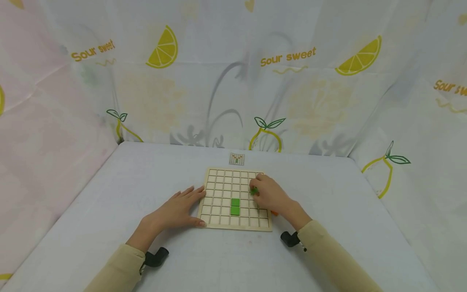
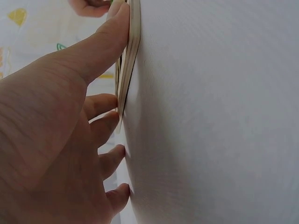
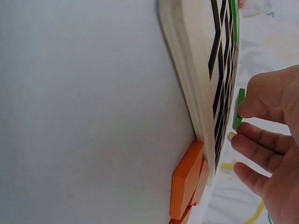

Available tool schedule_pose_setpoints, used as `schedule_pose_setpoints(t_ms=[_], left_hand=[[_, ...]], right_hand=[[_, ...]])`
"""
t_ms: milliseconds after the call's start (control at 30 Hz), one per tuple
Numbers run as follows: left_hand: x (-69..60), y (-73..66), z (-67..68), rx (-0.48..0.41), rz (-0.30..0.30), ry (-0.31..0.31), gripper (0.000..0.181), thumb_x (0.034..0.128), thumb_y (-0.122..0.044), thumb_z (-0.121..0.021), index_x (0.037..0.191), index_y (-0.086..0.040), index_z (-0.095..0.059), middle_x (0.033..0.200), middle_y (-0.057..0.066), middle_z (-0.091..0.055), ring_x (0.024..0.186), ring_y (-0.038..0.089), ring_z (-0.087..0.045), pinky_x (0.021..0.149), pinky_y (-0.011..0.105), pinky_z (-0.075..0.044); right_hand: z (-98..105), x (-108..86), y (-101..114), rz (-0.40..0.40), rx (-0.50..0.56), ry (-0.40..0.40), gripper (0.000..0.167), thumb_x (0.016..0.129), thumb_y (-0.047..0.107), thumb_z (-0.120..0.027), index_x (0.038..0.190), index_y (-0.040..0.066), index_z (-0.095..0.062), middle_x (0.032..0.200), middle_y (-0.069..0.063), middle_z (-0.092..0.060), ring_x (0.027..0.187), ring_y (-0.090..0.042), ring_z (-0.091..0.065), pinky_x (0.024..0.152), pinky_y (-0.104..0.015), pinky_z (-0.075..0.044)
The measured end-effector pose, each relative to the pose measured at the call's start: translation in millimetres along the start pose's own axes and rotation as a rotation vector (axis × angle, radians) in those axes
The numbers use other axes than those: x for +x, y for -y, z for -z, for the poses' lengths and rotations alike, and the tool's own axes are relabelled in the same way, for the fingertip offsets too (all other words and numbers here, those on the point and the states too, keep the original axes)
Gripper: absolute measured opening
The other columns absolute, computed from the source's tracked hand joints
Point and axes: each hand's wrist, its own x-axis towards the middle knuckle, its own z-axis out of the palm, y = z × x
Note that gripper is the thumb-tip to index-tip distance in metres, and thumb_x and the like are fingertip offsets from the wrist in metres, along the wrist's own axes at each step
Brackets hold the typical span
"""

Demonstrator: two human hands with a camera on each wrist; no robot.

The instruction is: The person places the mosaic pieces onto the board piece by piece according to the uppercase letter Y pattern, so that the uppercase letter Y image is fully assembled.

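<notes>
Right wrist view: the right hand [image 1: 271, 196] pinches a green tile [image 3: 241, 97] between thumb and fingers, above the right part of the grid board [image 1: 237, 228]. The left hand [image 1: 178, 209] lies spread, thumb and fingertips along the board's left edge. Two green tiles [image 1: 235, 206] occupy adjoining cells of one column.

Caution: a loose pinch could let the held tile drop or tilt across a cell divider. Easing of the left hand could let the board slide under a push. A low right wrist could knock the orange tiles [image 3: 187, 179] gathered at the board's right edge, some apparently touching it.

Clearances: the tabletop [image 1: 233, 263] extends well past the board on both sides and toward the person; behind, a small pattern card [image 1: 236, 159] lies near its far edge.
</notes>
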Motion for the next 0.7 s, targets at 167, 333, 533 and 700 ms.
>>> schedule_pose_setpoints(t_ms=[167, 333, 533, 700], left_hand=[[0.5, -0.6, 0.2, -0.001, 0.001, -0.001, 0.099, 0.0765, -0.063, -0.074, 0.155, -0.015, -0.036, 0.165, 0.003, -0.027, 0.153, 0.037, -0.02, 0.12, 0.065, -0.019], [0.8, -0.9, 0.4, -0.005, 0.004, 0.003, 0.099, 0.0763, -0.062, -0.075, 0.154, -0.015, -0.036, 0.165, 0.003, -0.027, 0.154, 0.037, -0.02, 0.12, 0.066, -0.018], [1.4, 0.2, -1.2, -0.002, 0.006, 0.006, 0.1, 0.0757, -0.063, -0.074, 0.155, -0.015, -0.036, 0.165, 0.003, -0.027, 0.153, 0.038, -0.02, 0.12, 0.066, -0.019], [1.2, 1.1, -0.9, -0.005, 0.006, 0.007, 0.1, 0.076, -0.064, -0.074, 0.155, -0.016, -0.035, 0.166, 0.003, -0.026, 0.154, 0.037, -0.019, 0.12, 0.066, -0.018]], right_hand=[[-3, 3.3, 2, 0.031, 0.004, -0.014, 0.018, 0.082, 0.001, -0.065, 0.095, 0.014, -0.067, 0.09, 0.001, -0.057, 0.078, -0.012, -0.046, 0.07, -0.027, -0.044], [-5, 7.0, 5, 0.084, -0.001, -0.042, 0.018, 0.081, 0.001, -0.064, 0.094, 0.013, -0.068, 0.087, 0.001, -0.056, 0.073, -0.01, -0.043, 0.065, -0.024, -0.04], [-7, 9.9, 11, 0.127, -0.019, -0.059, 0.02, 0.079, -0.001, -0.065, 0.094, 0.012, -0.069, 0.085, 0.001, -0.056, 0.072, -0.01, -0.041, 0.063, -0.022, -0.037], [-7, 11.7, 16, 0.134, -0.017, -0.056, 0.02, 0.08, -0.001, -0.064, 0.095, 0.011, -0.07, 0.085, 0.001, -0.055, 0.072, -0.011, -0.041, 0.063, -0.023, -0.038]])
